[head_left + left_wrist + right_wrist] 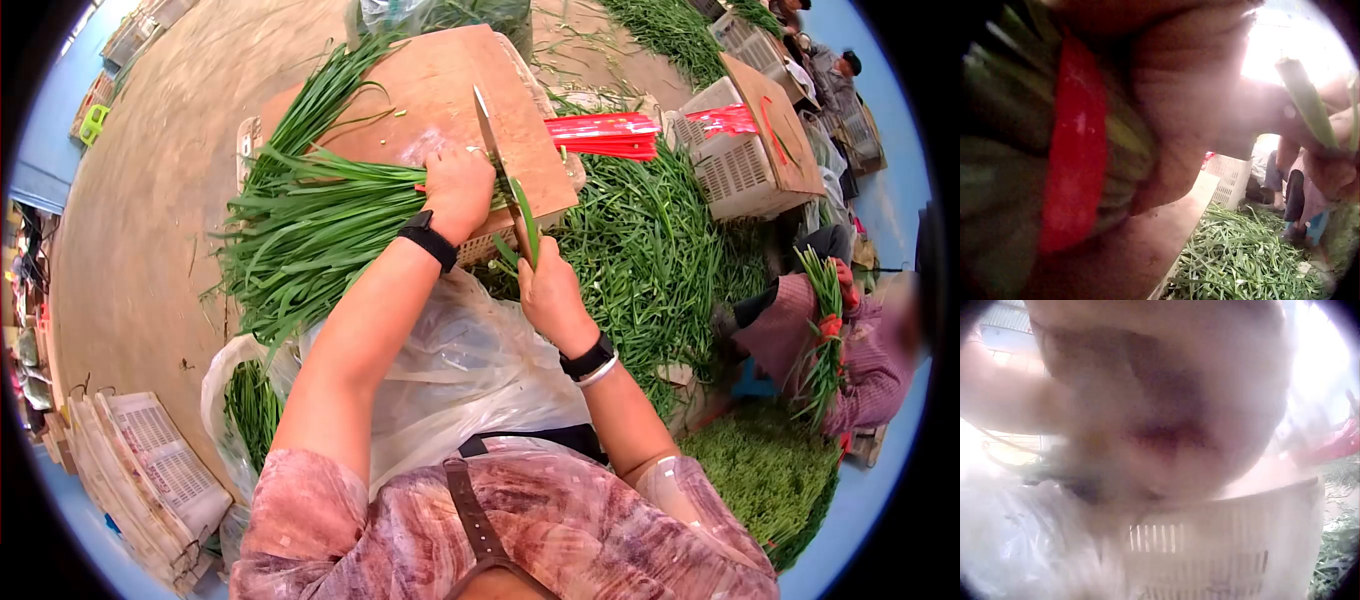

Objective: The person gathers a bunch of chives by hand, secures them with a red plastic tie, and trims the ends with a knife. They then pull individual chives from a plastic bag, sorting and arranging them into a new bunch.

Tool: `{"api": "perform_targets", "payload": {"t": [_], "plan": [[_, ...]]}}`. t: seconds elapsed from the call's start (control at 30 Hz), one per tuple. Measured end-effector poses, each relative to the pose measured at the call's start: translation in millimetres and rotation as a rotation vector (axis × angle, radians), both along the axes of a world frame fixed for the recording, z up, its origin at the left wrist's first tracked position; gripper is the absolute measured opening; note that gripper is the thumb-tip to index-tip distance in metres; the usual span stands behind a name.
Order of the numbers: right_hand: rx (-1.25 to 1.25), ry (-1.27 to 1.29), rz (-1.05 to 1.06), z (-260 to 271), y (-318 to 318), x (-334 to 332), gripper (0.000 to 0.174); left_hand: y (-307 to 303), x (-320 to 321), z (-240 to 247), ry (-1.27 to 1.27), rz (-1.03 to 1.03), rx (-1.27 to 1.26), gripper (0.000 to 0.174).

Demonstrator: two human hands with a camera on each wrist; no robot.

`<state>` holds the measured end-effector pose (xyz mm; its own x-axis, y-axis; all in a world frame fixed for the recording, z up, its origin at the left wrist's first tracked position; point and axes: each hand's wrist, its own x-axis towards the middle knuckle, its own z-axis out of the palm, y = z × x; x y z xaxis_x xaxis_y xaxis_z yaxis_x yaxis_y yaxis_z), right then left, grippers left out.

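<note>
My left hand (460,185) grips the butt end of a bundle of garlic chives (330,205), whose leaves fan out to the left over the board's edge. A red tie (1075,150) wraps the bundle, close beside the palm in the left wrist view. In my right hand (556,298) is a long knife (495,140), its blade pointing away from me past the left hand's knuckles. Green leaf pieces (526,222) stick out from the right hand along the blade. Beneath lies a wooden board (440,75). The right wrist view is mostly blurred hand.
The board rests on a white plastic crate (1222,550). Red tie strips (605,136) lie at the board's right edge. A heap of cut greens (640,240) covers the floor at right. Clear plastic (460,350) drapes my lap. Another person (800,320) sits at far right holding a tied bunch.
</note>
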<state>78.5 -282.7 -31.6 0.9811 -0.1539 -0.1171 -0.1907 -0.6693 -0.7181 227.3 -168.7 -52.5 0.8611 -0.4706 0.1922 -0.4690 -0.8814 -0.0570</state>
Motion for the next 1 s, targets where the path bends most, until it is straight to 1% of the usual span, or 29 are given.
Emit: {"api": "perform_targets", "payload": {"t": [0.1,0.13,0.23,0.27,0.37,0.4,0.47,0.5,0.53,0.6,0.63,0.67,0.7,0.77,0.8,0.9,0.93,1.0], "plan": [[0.011,0.026,0.011,5,-3,-8,0.025,1,0,6,0.020,0.006,0.027,0.021],[-0.014,-0.046,0.037,5,-4,-16,0.023,2,-1,14,0.056,0.017,0.049,0.022],[-0.001,-0.045,0.004,-1,-2,-4,0.023,0,5,11,0.115,0.046,0.070,0.023],[0.000,-0.108,0.036,-12,-5,7,0.024,-1,4,12,0.094,0.055,0.087,0.026],[0.000,-0.006,0.042,-4,-6,14,0.024,1,5,19,0.151,0.038,0.078,0.029],[0.001,-0.050,0.049,-2,-7,7,0.024,0,4,27,0.185,0.052,0.071,0.035],[0.028,-0.056,0.069,-6,-12,0,0.023,-2,5,42,0.193,0.021,0.138,0.040],[0.047,-0.044,0.080,-11,-12,-4,0.023,-1,4,40,0.184,0.008,0.149,0.042],[0.058,-0.086,0.071,-14,-13,2,0.023,-1,2,39,0.176,-0.005,0.160,0.045],[0.037,-0.104,0.081,-19,-11,16,0.023,0,5,28,0.088,-0.042,0.114,0.051],[0.019,-0.130,0.091,-17,-12,23,0.023,0,7,29,0.153,-0.006,0.112,0.052],[0.064,-0.089,0.085,-12,-13,20,0.022,1,10,30,0.216,0.030,0.111,0.053],[0.055,-0.070,0.089,-9,-15,13,0.022,0,9,34,0.289,0.069,0.105,0.054],[0.041,-0.014,0.105,-10,-17,2,0.021,-1,11,36,0.330,0.078,0.107,0.058],[0.036,-0.050,0.127,-22,-16,4,0.022,-1,10,36,0.346,0.078,0.111,0.059],[0.128,-0.203,0.095,-29,-8,36,0.023,-3,6,27,0.344,0.070,0.112,0.060],[0.130,-0.168,0.080,-35,-7,43,0.022,-1,9,30,0.316,0.079,0.103,0.060],[0.124,-0.205,0.105,-46,-10,29,0.022,-1,11,36,0.358,0.085,0.119,0.059]]}}
